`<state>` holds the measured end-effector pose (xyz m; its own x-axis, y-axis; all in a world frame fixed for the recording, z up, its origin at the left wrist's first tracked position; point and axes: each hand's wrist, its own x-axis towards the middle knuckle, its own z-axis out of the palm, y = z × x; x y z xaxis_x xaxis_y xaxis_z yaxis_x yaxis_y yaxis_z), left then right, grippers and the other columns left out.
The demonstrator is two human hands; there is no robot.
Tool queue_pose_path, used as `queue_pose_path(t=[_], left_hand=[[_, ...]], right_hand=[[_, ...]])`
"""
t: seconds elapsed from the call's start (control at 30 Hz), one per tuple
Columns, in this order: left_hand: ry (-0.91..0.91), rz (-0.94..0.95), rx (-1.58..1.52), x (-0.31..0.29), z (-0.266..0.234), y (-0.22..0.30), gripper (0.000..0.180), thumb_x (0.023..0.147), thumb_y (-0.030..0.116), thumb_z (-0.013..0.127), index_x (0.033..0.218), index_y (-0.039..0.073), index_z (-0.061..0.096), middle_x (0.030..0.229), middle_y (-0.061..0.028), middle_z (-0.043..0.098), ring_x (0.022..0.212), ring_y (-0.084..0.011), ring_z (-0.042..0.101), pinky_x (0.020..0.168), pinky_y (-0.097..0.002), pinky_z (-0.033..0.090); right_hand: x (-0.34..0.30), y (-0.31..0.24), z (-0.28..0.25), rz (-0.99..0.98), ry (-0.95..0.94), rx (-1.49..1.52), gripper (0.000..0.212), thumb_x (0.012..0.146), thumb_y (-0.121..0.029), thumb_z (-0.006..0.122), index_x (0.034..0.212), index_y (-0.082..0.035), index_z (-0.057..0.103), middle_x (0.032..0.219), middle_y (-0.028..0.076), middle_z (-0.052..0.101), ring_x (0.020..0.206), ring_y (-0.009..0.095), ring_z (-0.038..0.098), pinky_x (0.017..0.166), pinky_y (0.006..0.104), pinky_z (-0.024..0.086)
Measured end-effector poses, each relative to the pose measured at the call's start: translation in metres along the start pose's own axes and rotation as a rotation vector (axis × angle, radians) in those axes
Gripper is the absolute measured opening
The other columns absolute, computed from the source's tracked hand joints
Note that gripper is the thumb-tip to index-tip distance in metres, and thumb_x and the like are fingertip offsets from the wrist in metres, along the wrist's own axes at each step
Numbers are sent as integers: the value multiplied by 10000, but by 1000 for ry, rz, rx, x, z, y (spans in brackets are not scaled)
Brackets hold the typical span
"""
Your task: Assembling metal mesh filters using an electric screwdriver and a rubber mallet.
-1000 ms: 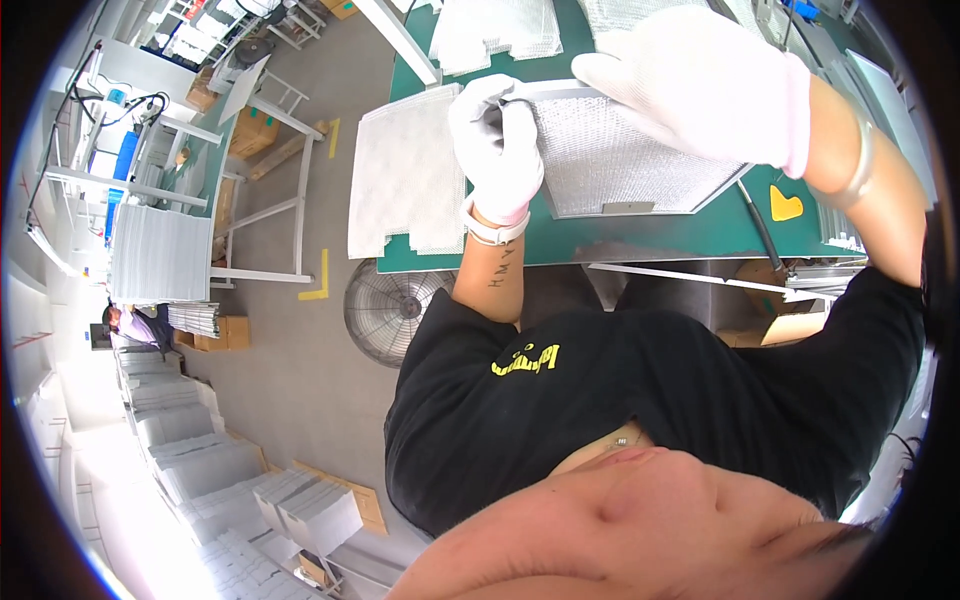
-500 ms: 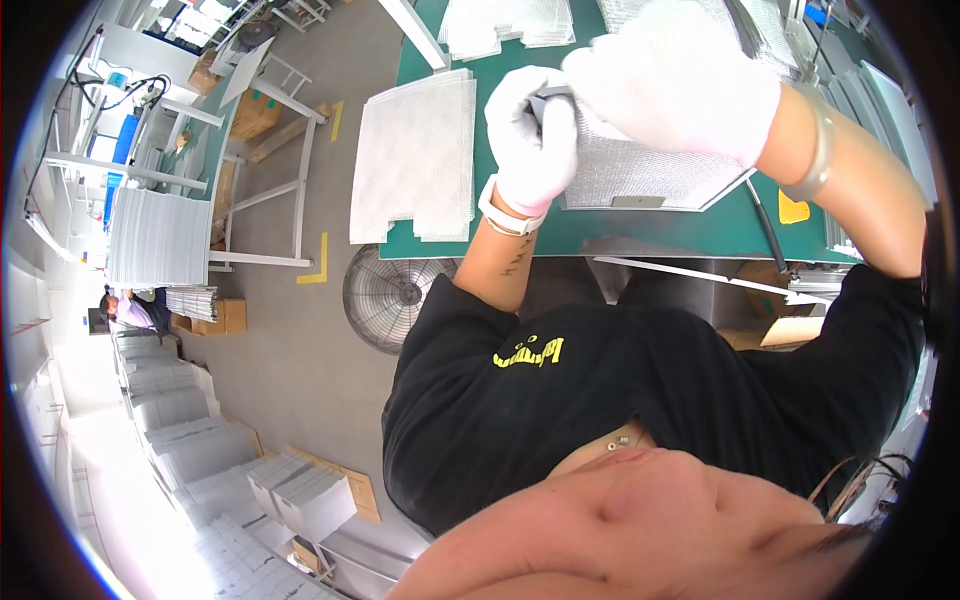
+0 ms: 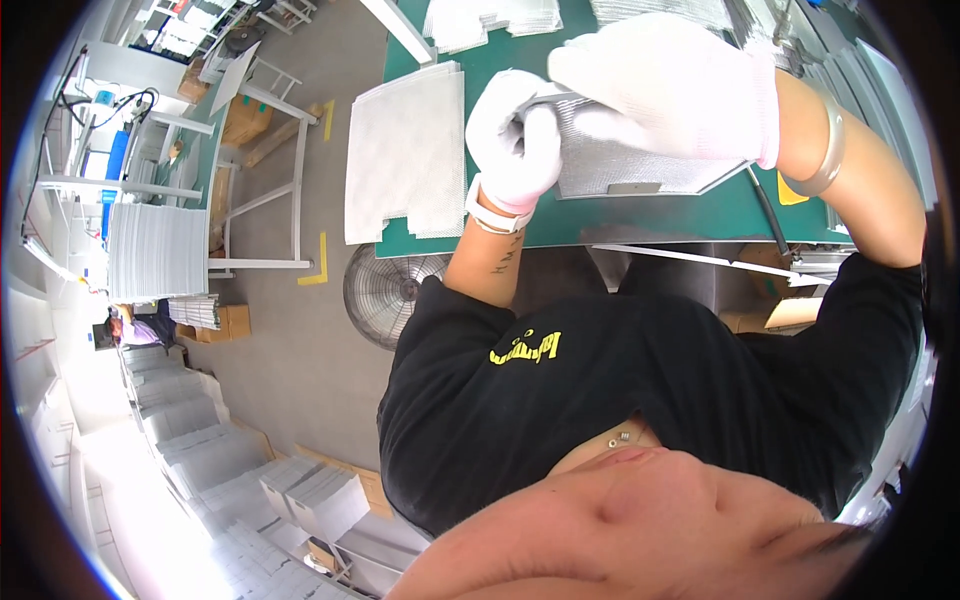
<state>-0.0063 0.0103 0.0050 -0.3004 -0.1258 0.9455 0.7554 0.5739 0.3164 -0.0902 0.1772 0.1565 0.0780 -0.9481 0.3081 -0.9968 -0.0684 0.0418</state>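
Observation:
A silver mesh panel (image 3: 615, 172) with a thin metal frame lies on the green worktable (image 3: 560, 235), partly covered by my hands. At its left edge my left hand (image 3: 513, 138), in a white glove, is closed round the end of a narrow grey metal strip (image 3: 553, 97). My right hand (image 3: 668, 88), also gloved, reaches over the panel from the right, its fingers closed on the same strip beside my left hand. The right fingertips are partly hidden, and I cannot tell whether the strip is joined to the frame.
A stack of white mesh sheets (image 3: 405, 150) lies left of the panel, with more sheets (image 3: 490, 20) behind. A black-handled tool (image 3: 768, 215) and a yellow piece (image 3: 791, 190) lie at right. A round floor fan (image 3: 395, 295) stands below the table's left edge.
Both hands have shifted slightly left in view, along with the panel and table. The right hand lies a little lower over the panel; both hands keep their hold on the strip.

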Motion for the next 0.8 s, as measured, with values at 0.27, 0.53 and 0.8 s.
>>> queue_pose_path(t=[0.27, 0.53, 0.8], left_hand=[[198, -131, 293, 24, -18, -19, 322, 949, -11, 524, 1259, -10, 440, 1048, -105, 548, 884, -154, 541, 848, -299, 465], [-796, 669, 600, 111, 52, 12, 335, 952, 143, 560, 1279, 88, 605, 1057, -81, 663, 954, -213, 677, 804, -311, 532], [-855, 373, 449, 60, 122, 8, 518, 762, 323, 750, 1227, 127, 633, 710, 9, 543, 659, -185, 551, 699, -369, 468]], right_hand=[[-145, 44, -30, 566, 559, 177, 282, 922, -160, 633, 1158, -12, 594, 913, 136, 679, 818, 246, 674, 716, 338, 541], [-321, 36, 194, 1290, -253, -102, 292, 926, -197, 573, 1160, -22, 585, 1167, 211, 607, 945, 383, 642, 837, 470, 534], [-308, 12, 68, 1028, 212, 538, 444, 955, -127, 546, 1383, -24, 495, 890, 201, 633, 819, 277, 657, 770, 391, 496]])
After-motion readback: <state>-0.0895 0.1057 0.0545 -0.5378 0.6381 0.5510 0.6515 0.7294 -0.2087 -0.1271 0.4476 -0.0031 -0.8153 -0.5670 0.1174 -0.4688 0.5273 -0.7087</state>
